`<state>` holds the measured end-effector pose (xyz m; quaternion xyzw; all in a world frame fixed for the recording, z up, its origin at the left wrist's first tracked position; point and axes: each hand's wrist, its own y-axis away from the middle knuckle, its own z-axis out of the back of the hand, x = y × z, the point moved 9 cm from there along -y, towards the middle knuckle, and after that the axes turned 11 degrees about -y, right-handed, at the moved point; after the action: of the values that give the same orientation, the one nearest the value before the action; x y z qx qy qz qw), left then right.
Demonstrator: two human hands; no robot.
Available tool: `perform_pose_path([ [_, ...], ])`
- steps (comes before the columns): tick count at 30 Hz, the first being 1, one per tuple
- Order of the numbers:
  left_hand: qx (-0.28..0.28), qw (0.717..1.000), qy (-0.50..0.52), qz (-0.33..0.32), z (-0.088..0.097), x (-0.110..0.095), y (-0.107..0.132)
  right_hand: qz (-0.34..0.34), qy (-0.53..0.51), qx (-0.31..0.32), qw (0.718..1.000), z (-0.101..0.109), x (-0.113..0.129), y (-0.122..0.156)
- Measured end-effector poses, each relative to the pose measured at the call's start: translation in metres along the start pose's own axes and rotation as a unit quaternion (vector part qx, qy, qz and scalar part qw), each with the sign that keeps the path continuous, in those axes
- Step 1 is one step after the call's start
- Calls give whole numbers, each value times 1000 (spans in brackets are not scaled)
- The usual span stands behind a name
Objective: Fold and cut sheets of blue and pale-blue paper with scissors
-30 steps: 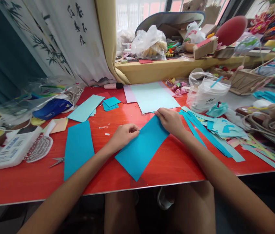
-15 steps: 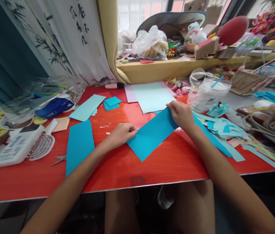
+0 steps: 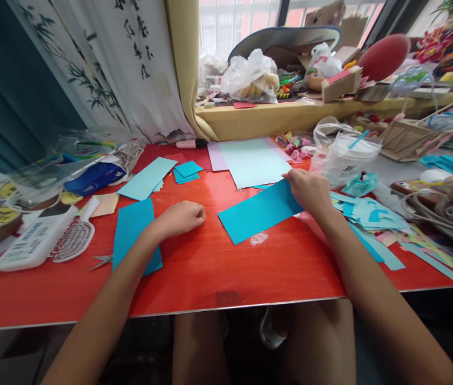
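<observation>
Pinched at its far right corner, a blue paper rectangle (image 3: 260, 209) hangs from my right hand (image 3: 308, 188), tilted just over the red table. My left hand (image 3: 184, 216) is curled closed with nothing showing in it, apart from that paper's left end. Under my left forearm lies another blue paper sheet (image 3: 132, 227), partly covered by the arm. Scissors (image 3: 102, 261) poke out from beside this sheet, their handles hidden. Small blue paper squares (image 3: 187, 170) and a pale blue strip (image 3: 148, 178) lie farther back.
Pale paper sheets (image 3: 254, 160) lie at the back of the red table (image 3: 194, 283). Paper scraps (image 3: 378, 214) and a bagged cup (image 3: 350, 155) crowd the right. A hairbrush (image 3: 76, 240), a white box (image 3: 36, 238) and a blue pouch (image 3: 93, 179) are at left.
My left hand has let go of the blue paper and drawn back to the left. The paper, still in my right hand, has swung flatter and slightly right.
</observation>
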<state>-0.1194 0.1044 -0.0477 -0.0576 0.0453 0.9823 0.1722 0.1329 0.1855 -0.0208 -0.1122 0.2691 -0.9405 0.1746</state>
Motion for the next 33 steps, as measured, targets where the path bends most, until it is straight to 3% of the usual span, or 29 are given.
perform_pose_path([
  [3, -35, 999, -7, 19, 1, 5, -4, 3, -42, 28, 999, -8, 7, 0],
  [8, -97, 995, 33, -3, 0, -19, -10, 41, -208, 122, 970, -33, 37, 7],
  [11, -94, 992, 72, -44, -4, -37, -9, 40, -300, 144, 942, -38, 48, 10],
  [15, -52, 990, 119, -54, -9, -44, -7, 12, -401, 122, 908, -31, 52, 9],
  [18, -29, 984, 170, -34, -10, -39, -7, -20, -467, 165, 869, -35, 52, 11],
  [22, -86, 977, 188, 46, -4, -11, -11, -54, -554, 302, 774, -48, 58, 22],
  [24, -104, 974, 188, 72, -6, 4, -13, -65, -573, 338, 744, -50, 58, 26],
  [28, -113, 970, 198, 89, -13, 14, -17, -72, -589, 336, 731, -50, 60, 27],
  [30, -129, 966, 209, 79, -9, 8, -16, -76, -603, 316, 729, -50, 62, 26],
  [33, -134, 956, 259, 32, -1, -13, -12, -82, -636, 321, 698, -55, 72, 29],
])
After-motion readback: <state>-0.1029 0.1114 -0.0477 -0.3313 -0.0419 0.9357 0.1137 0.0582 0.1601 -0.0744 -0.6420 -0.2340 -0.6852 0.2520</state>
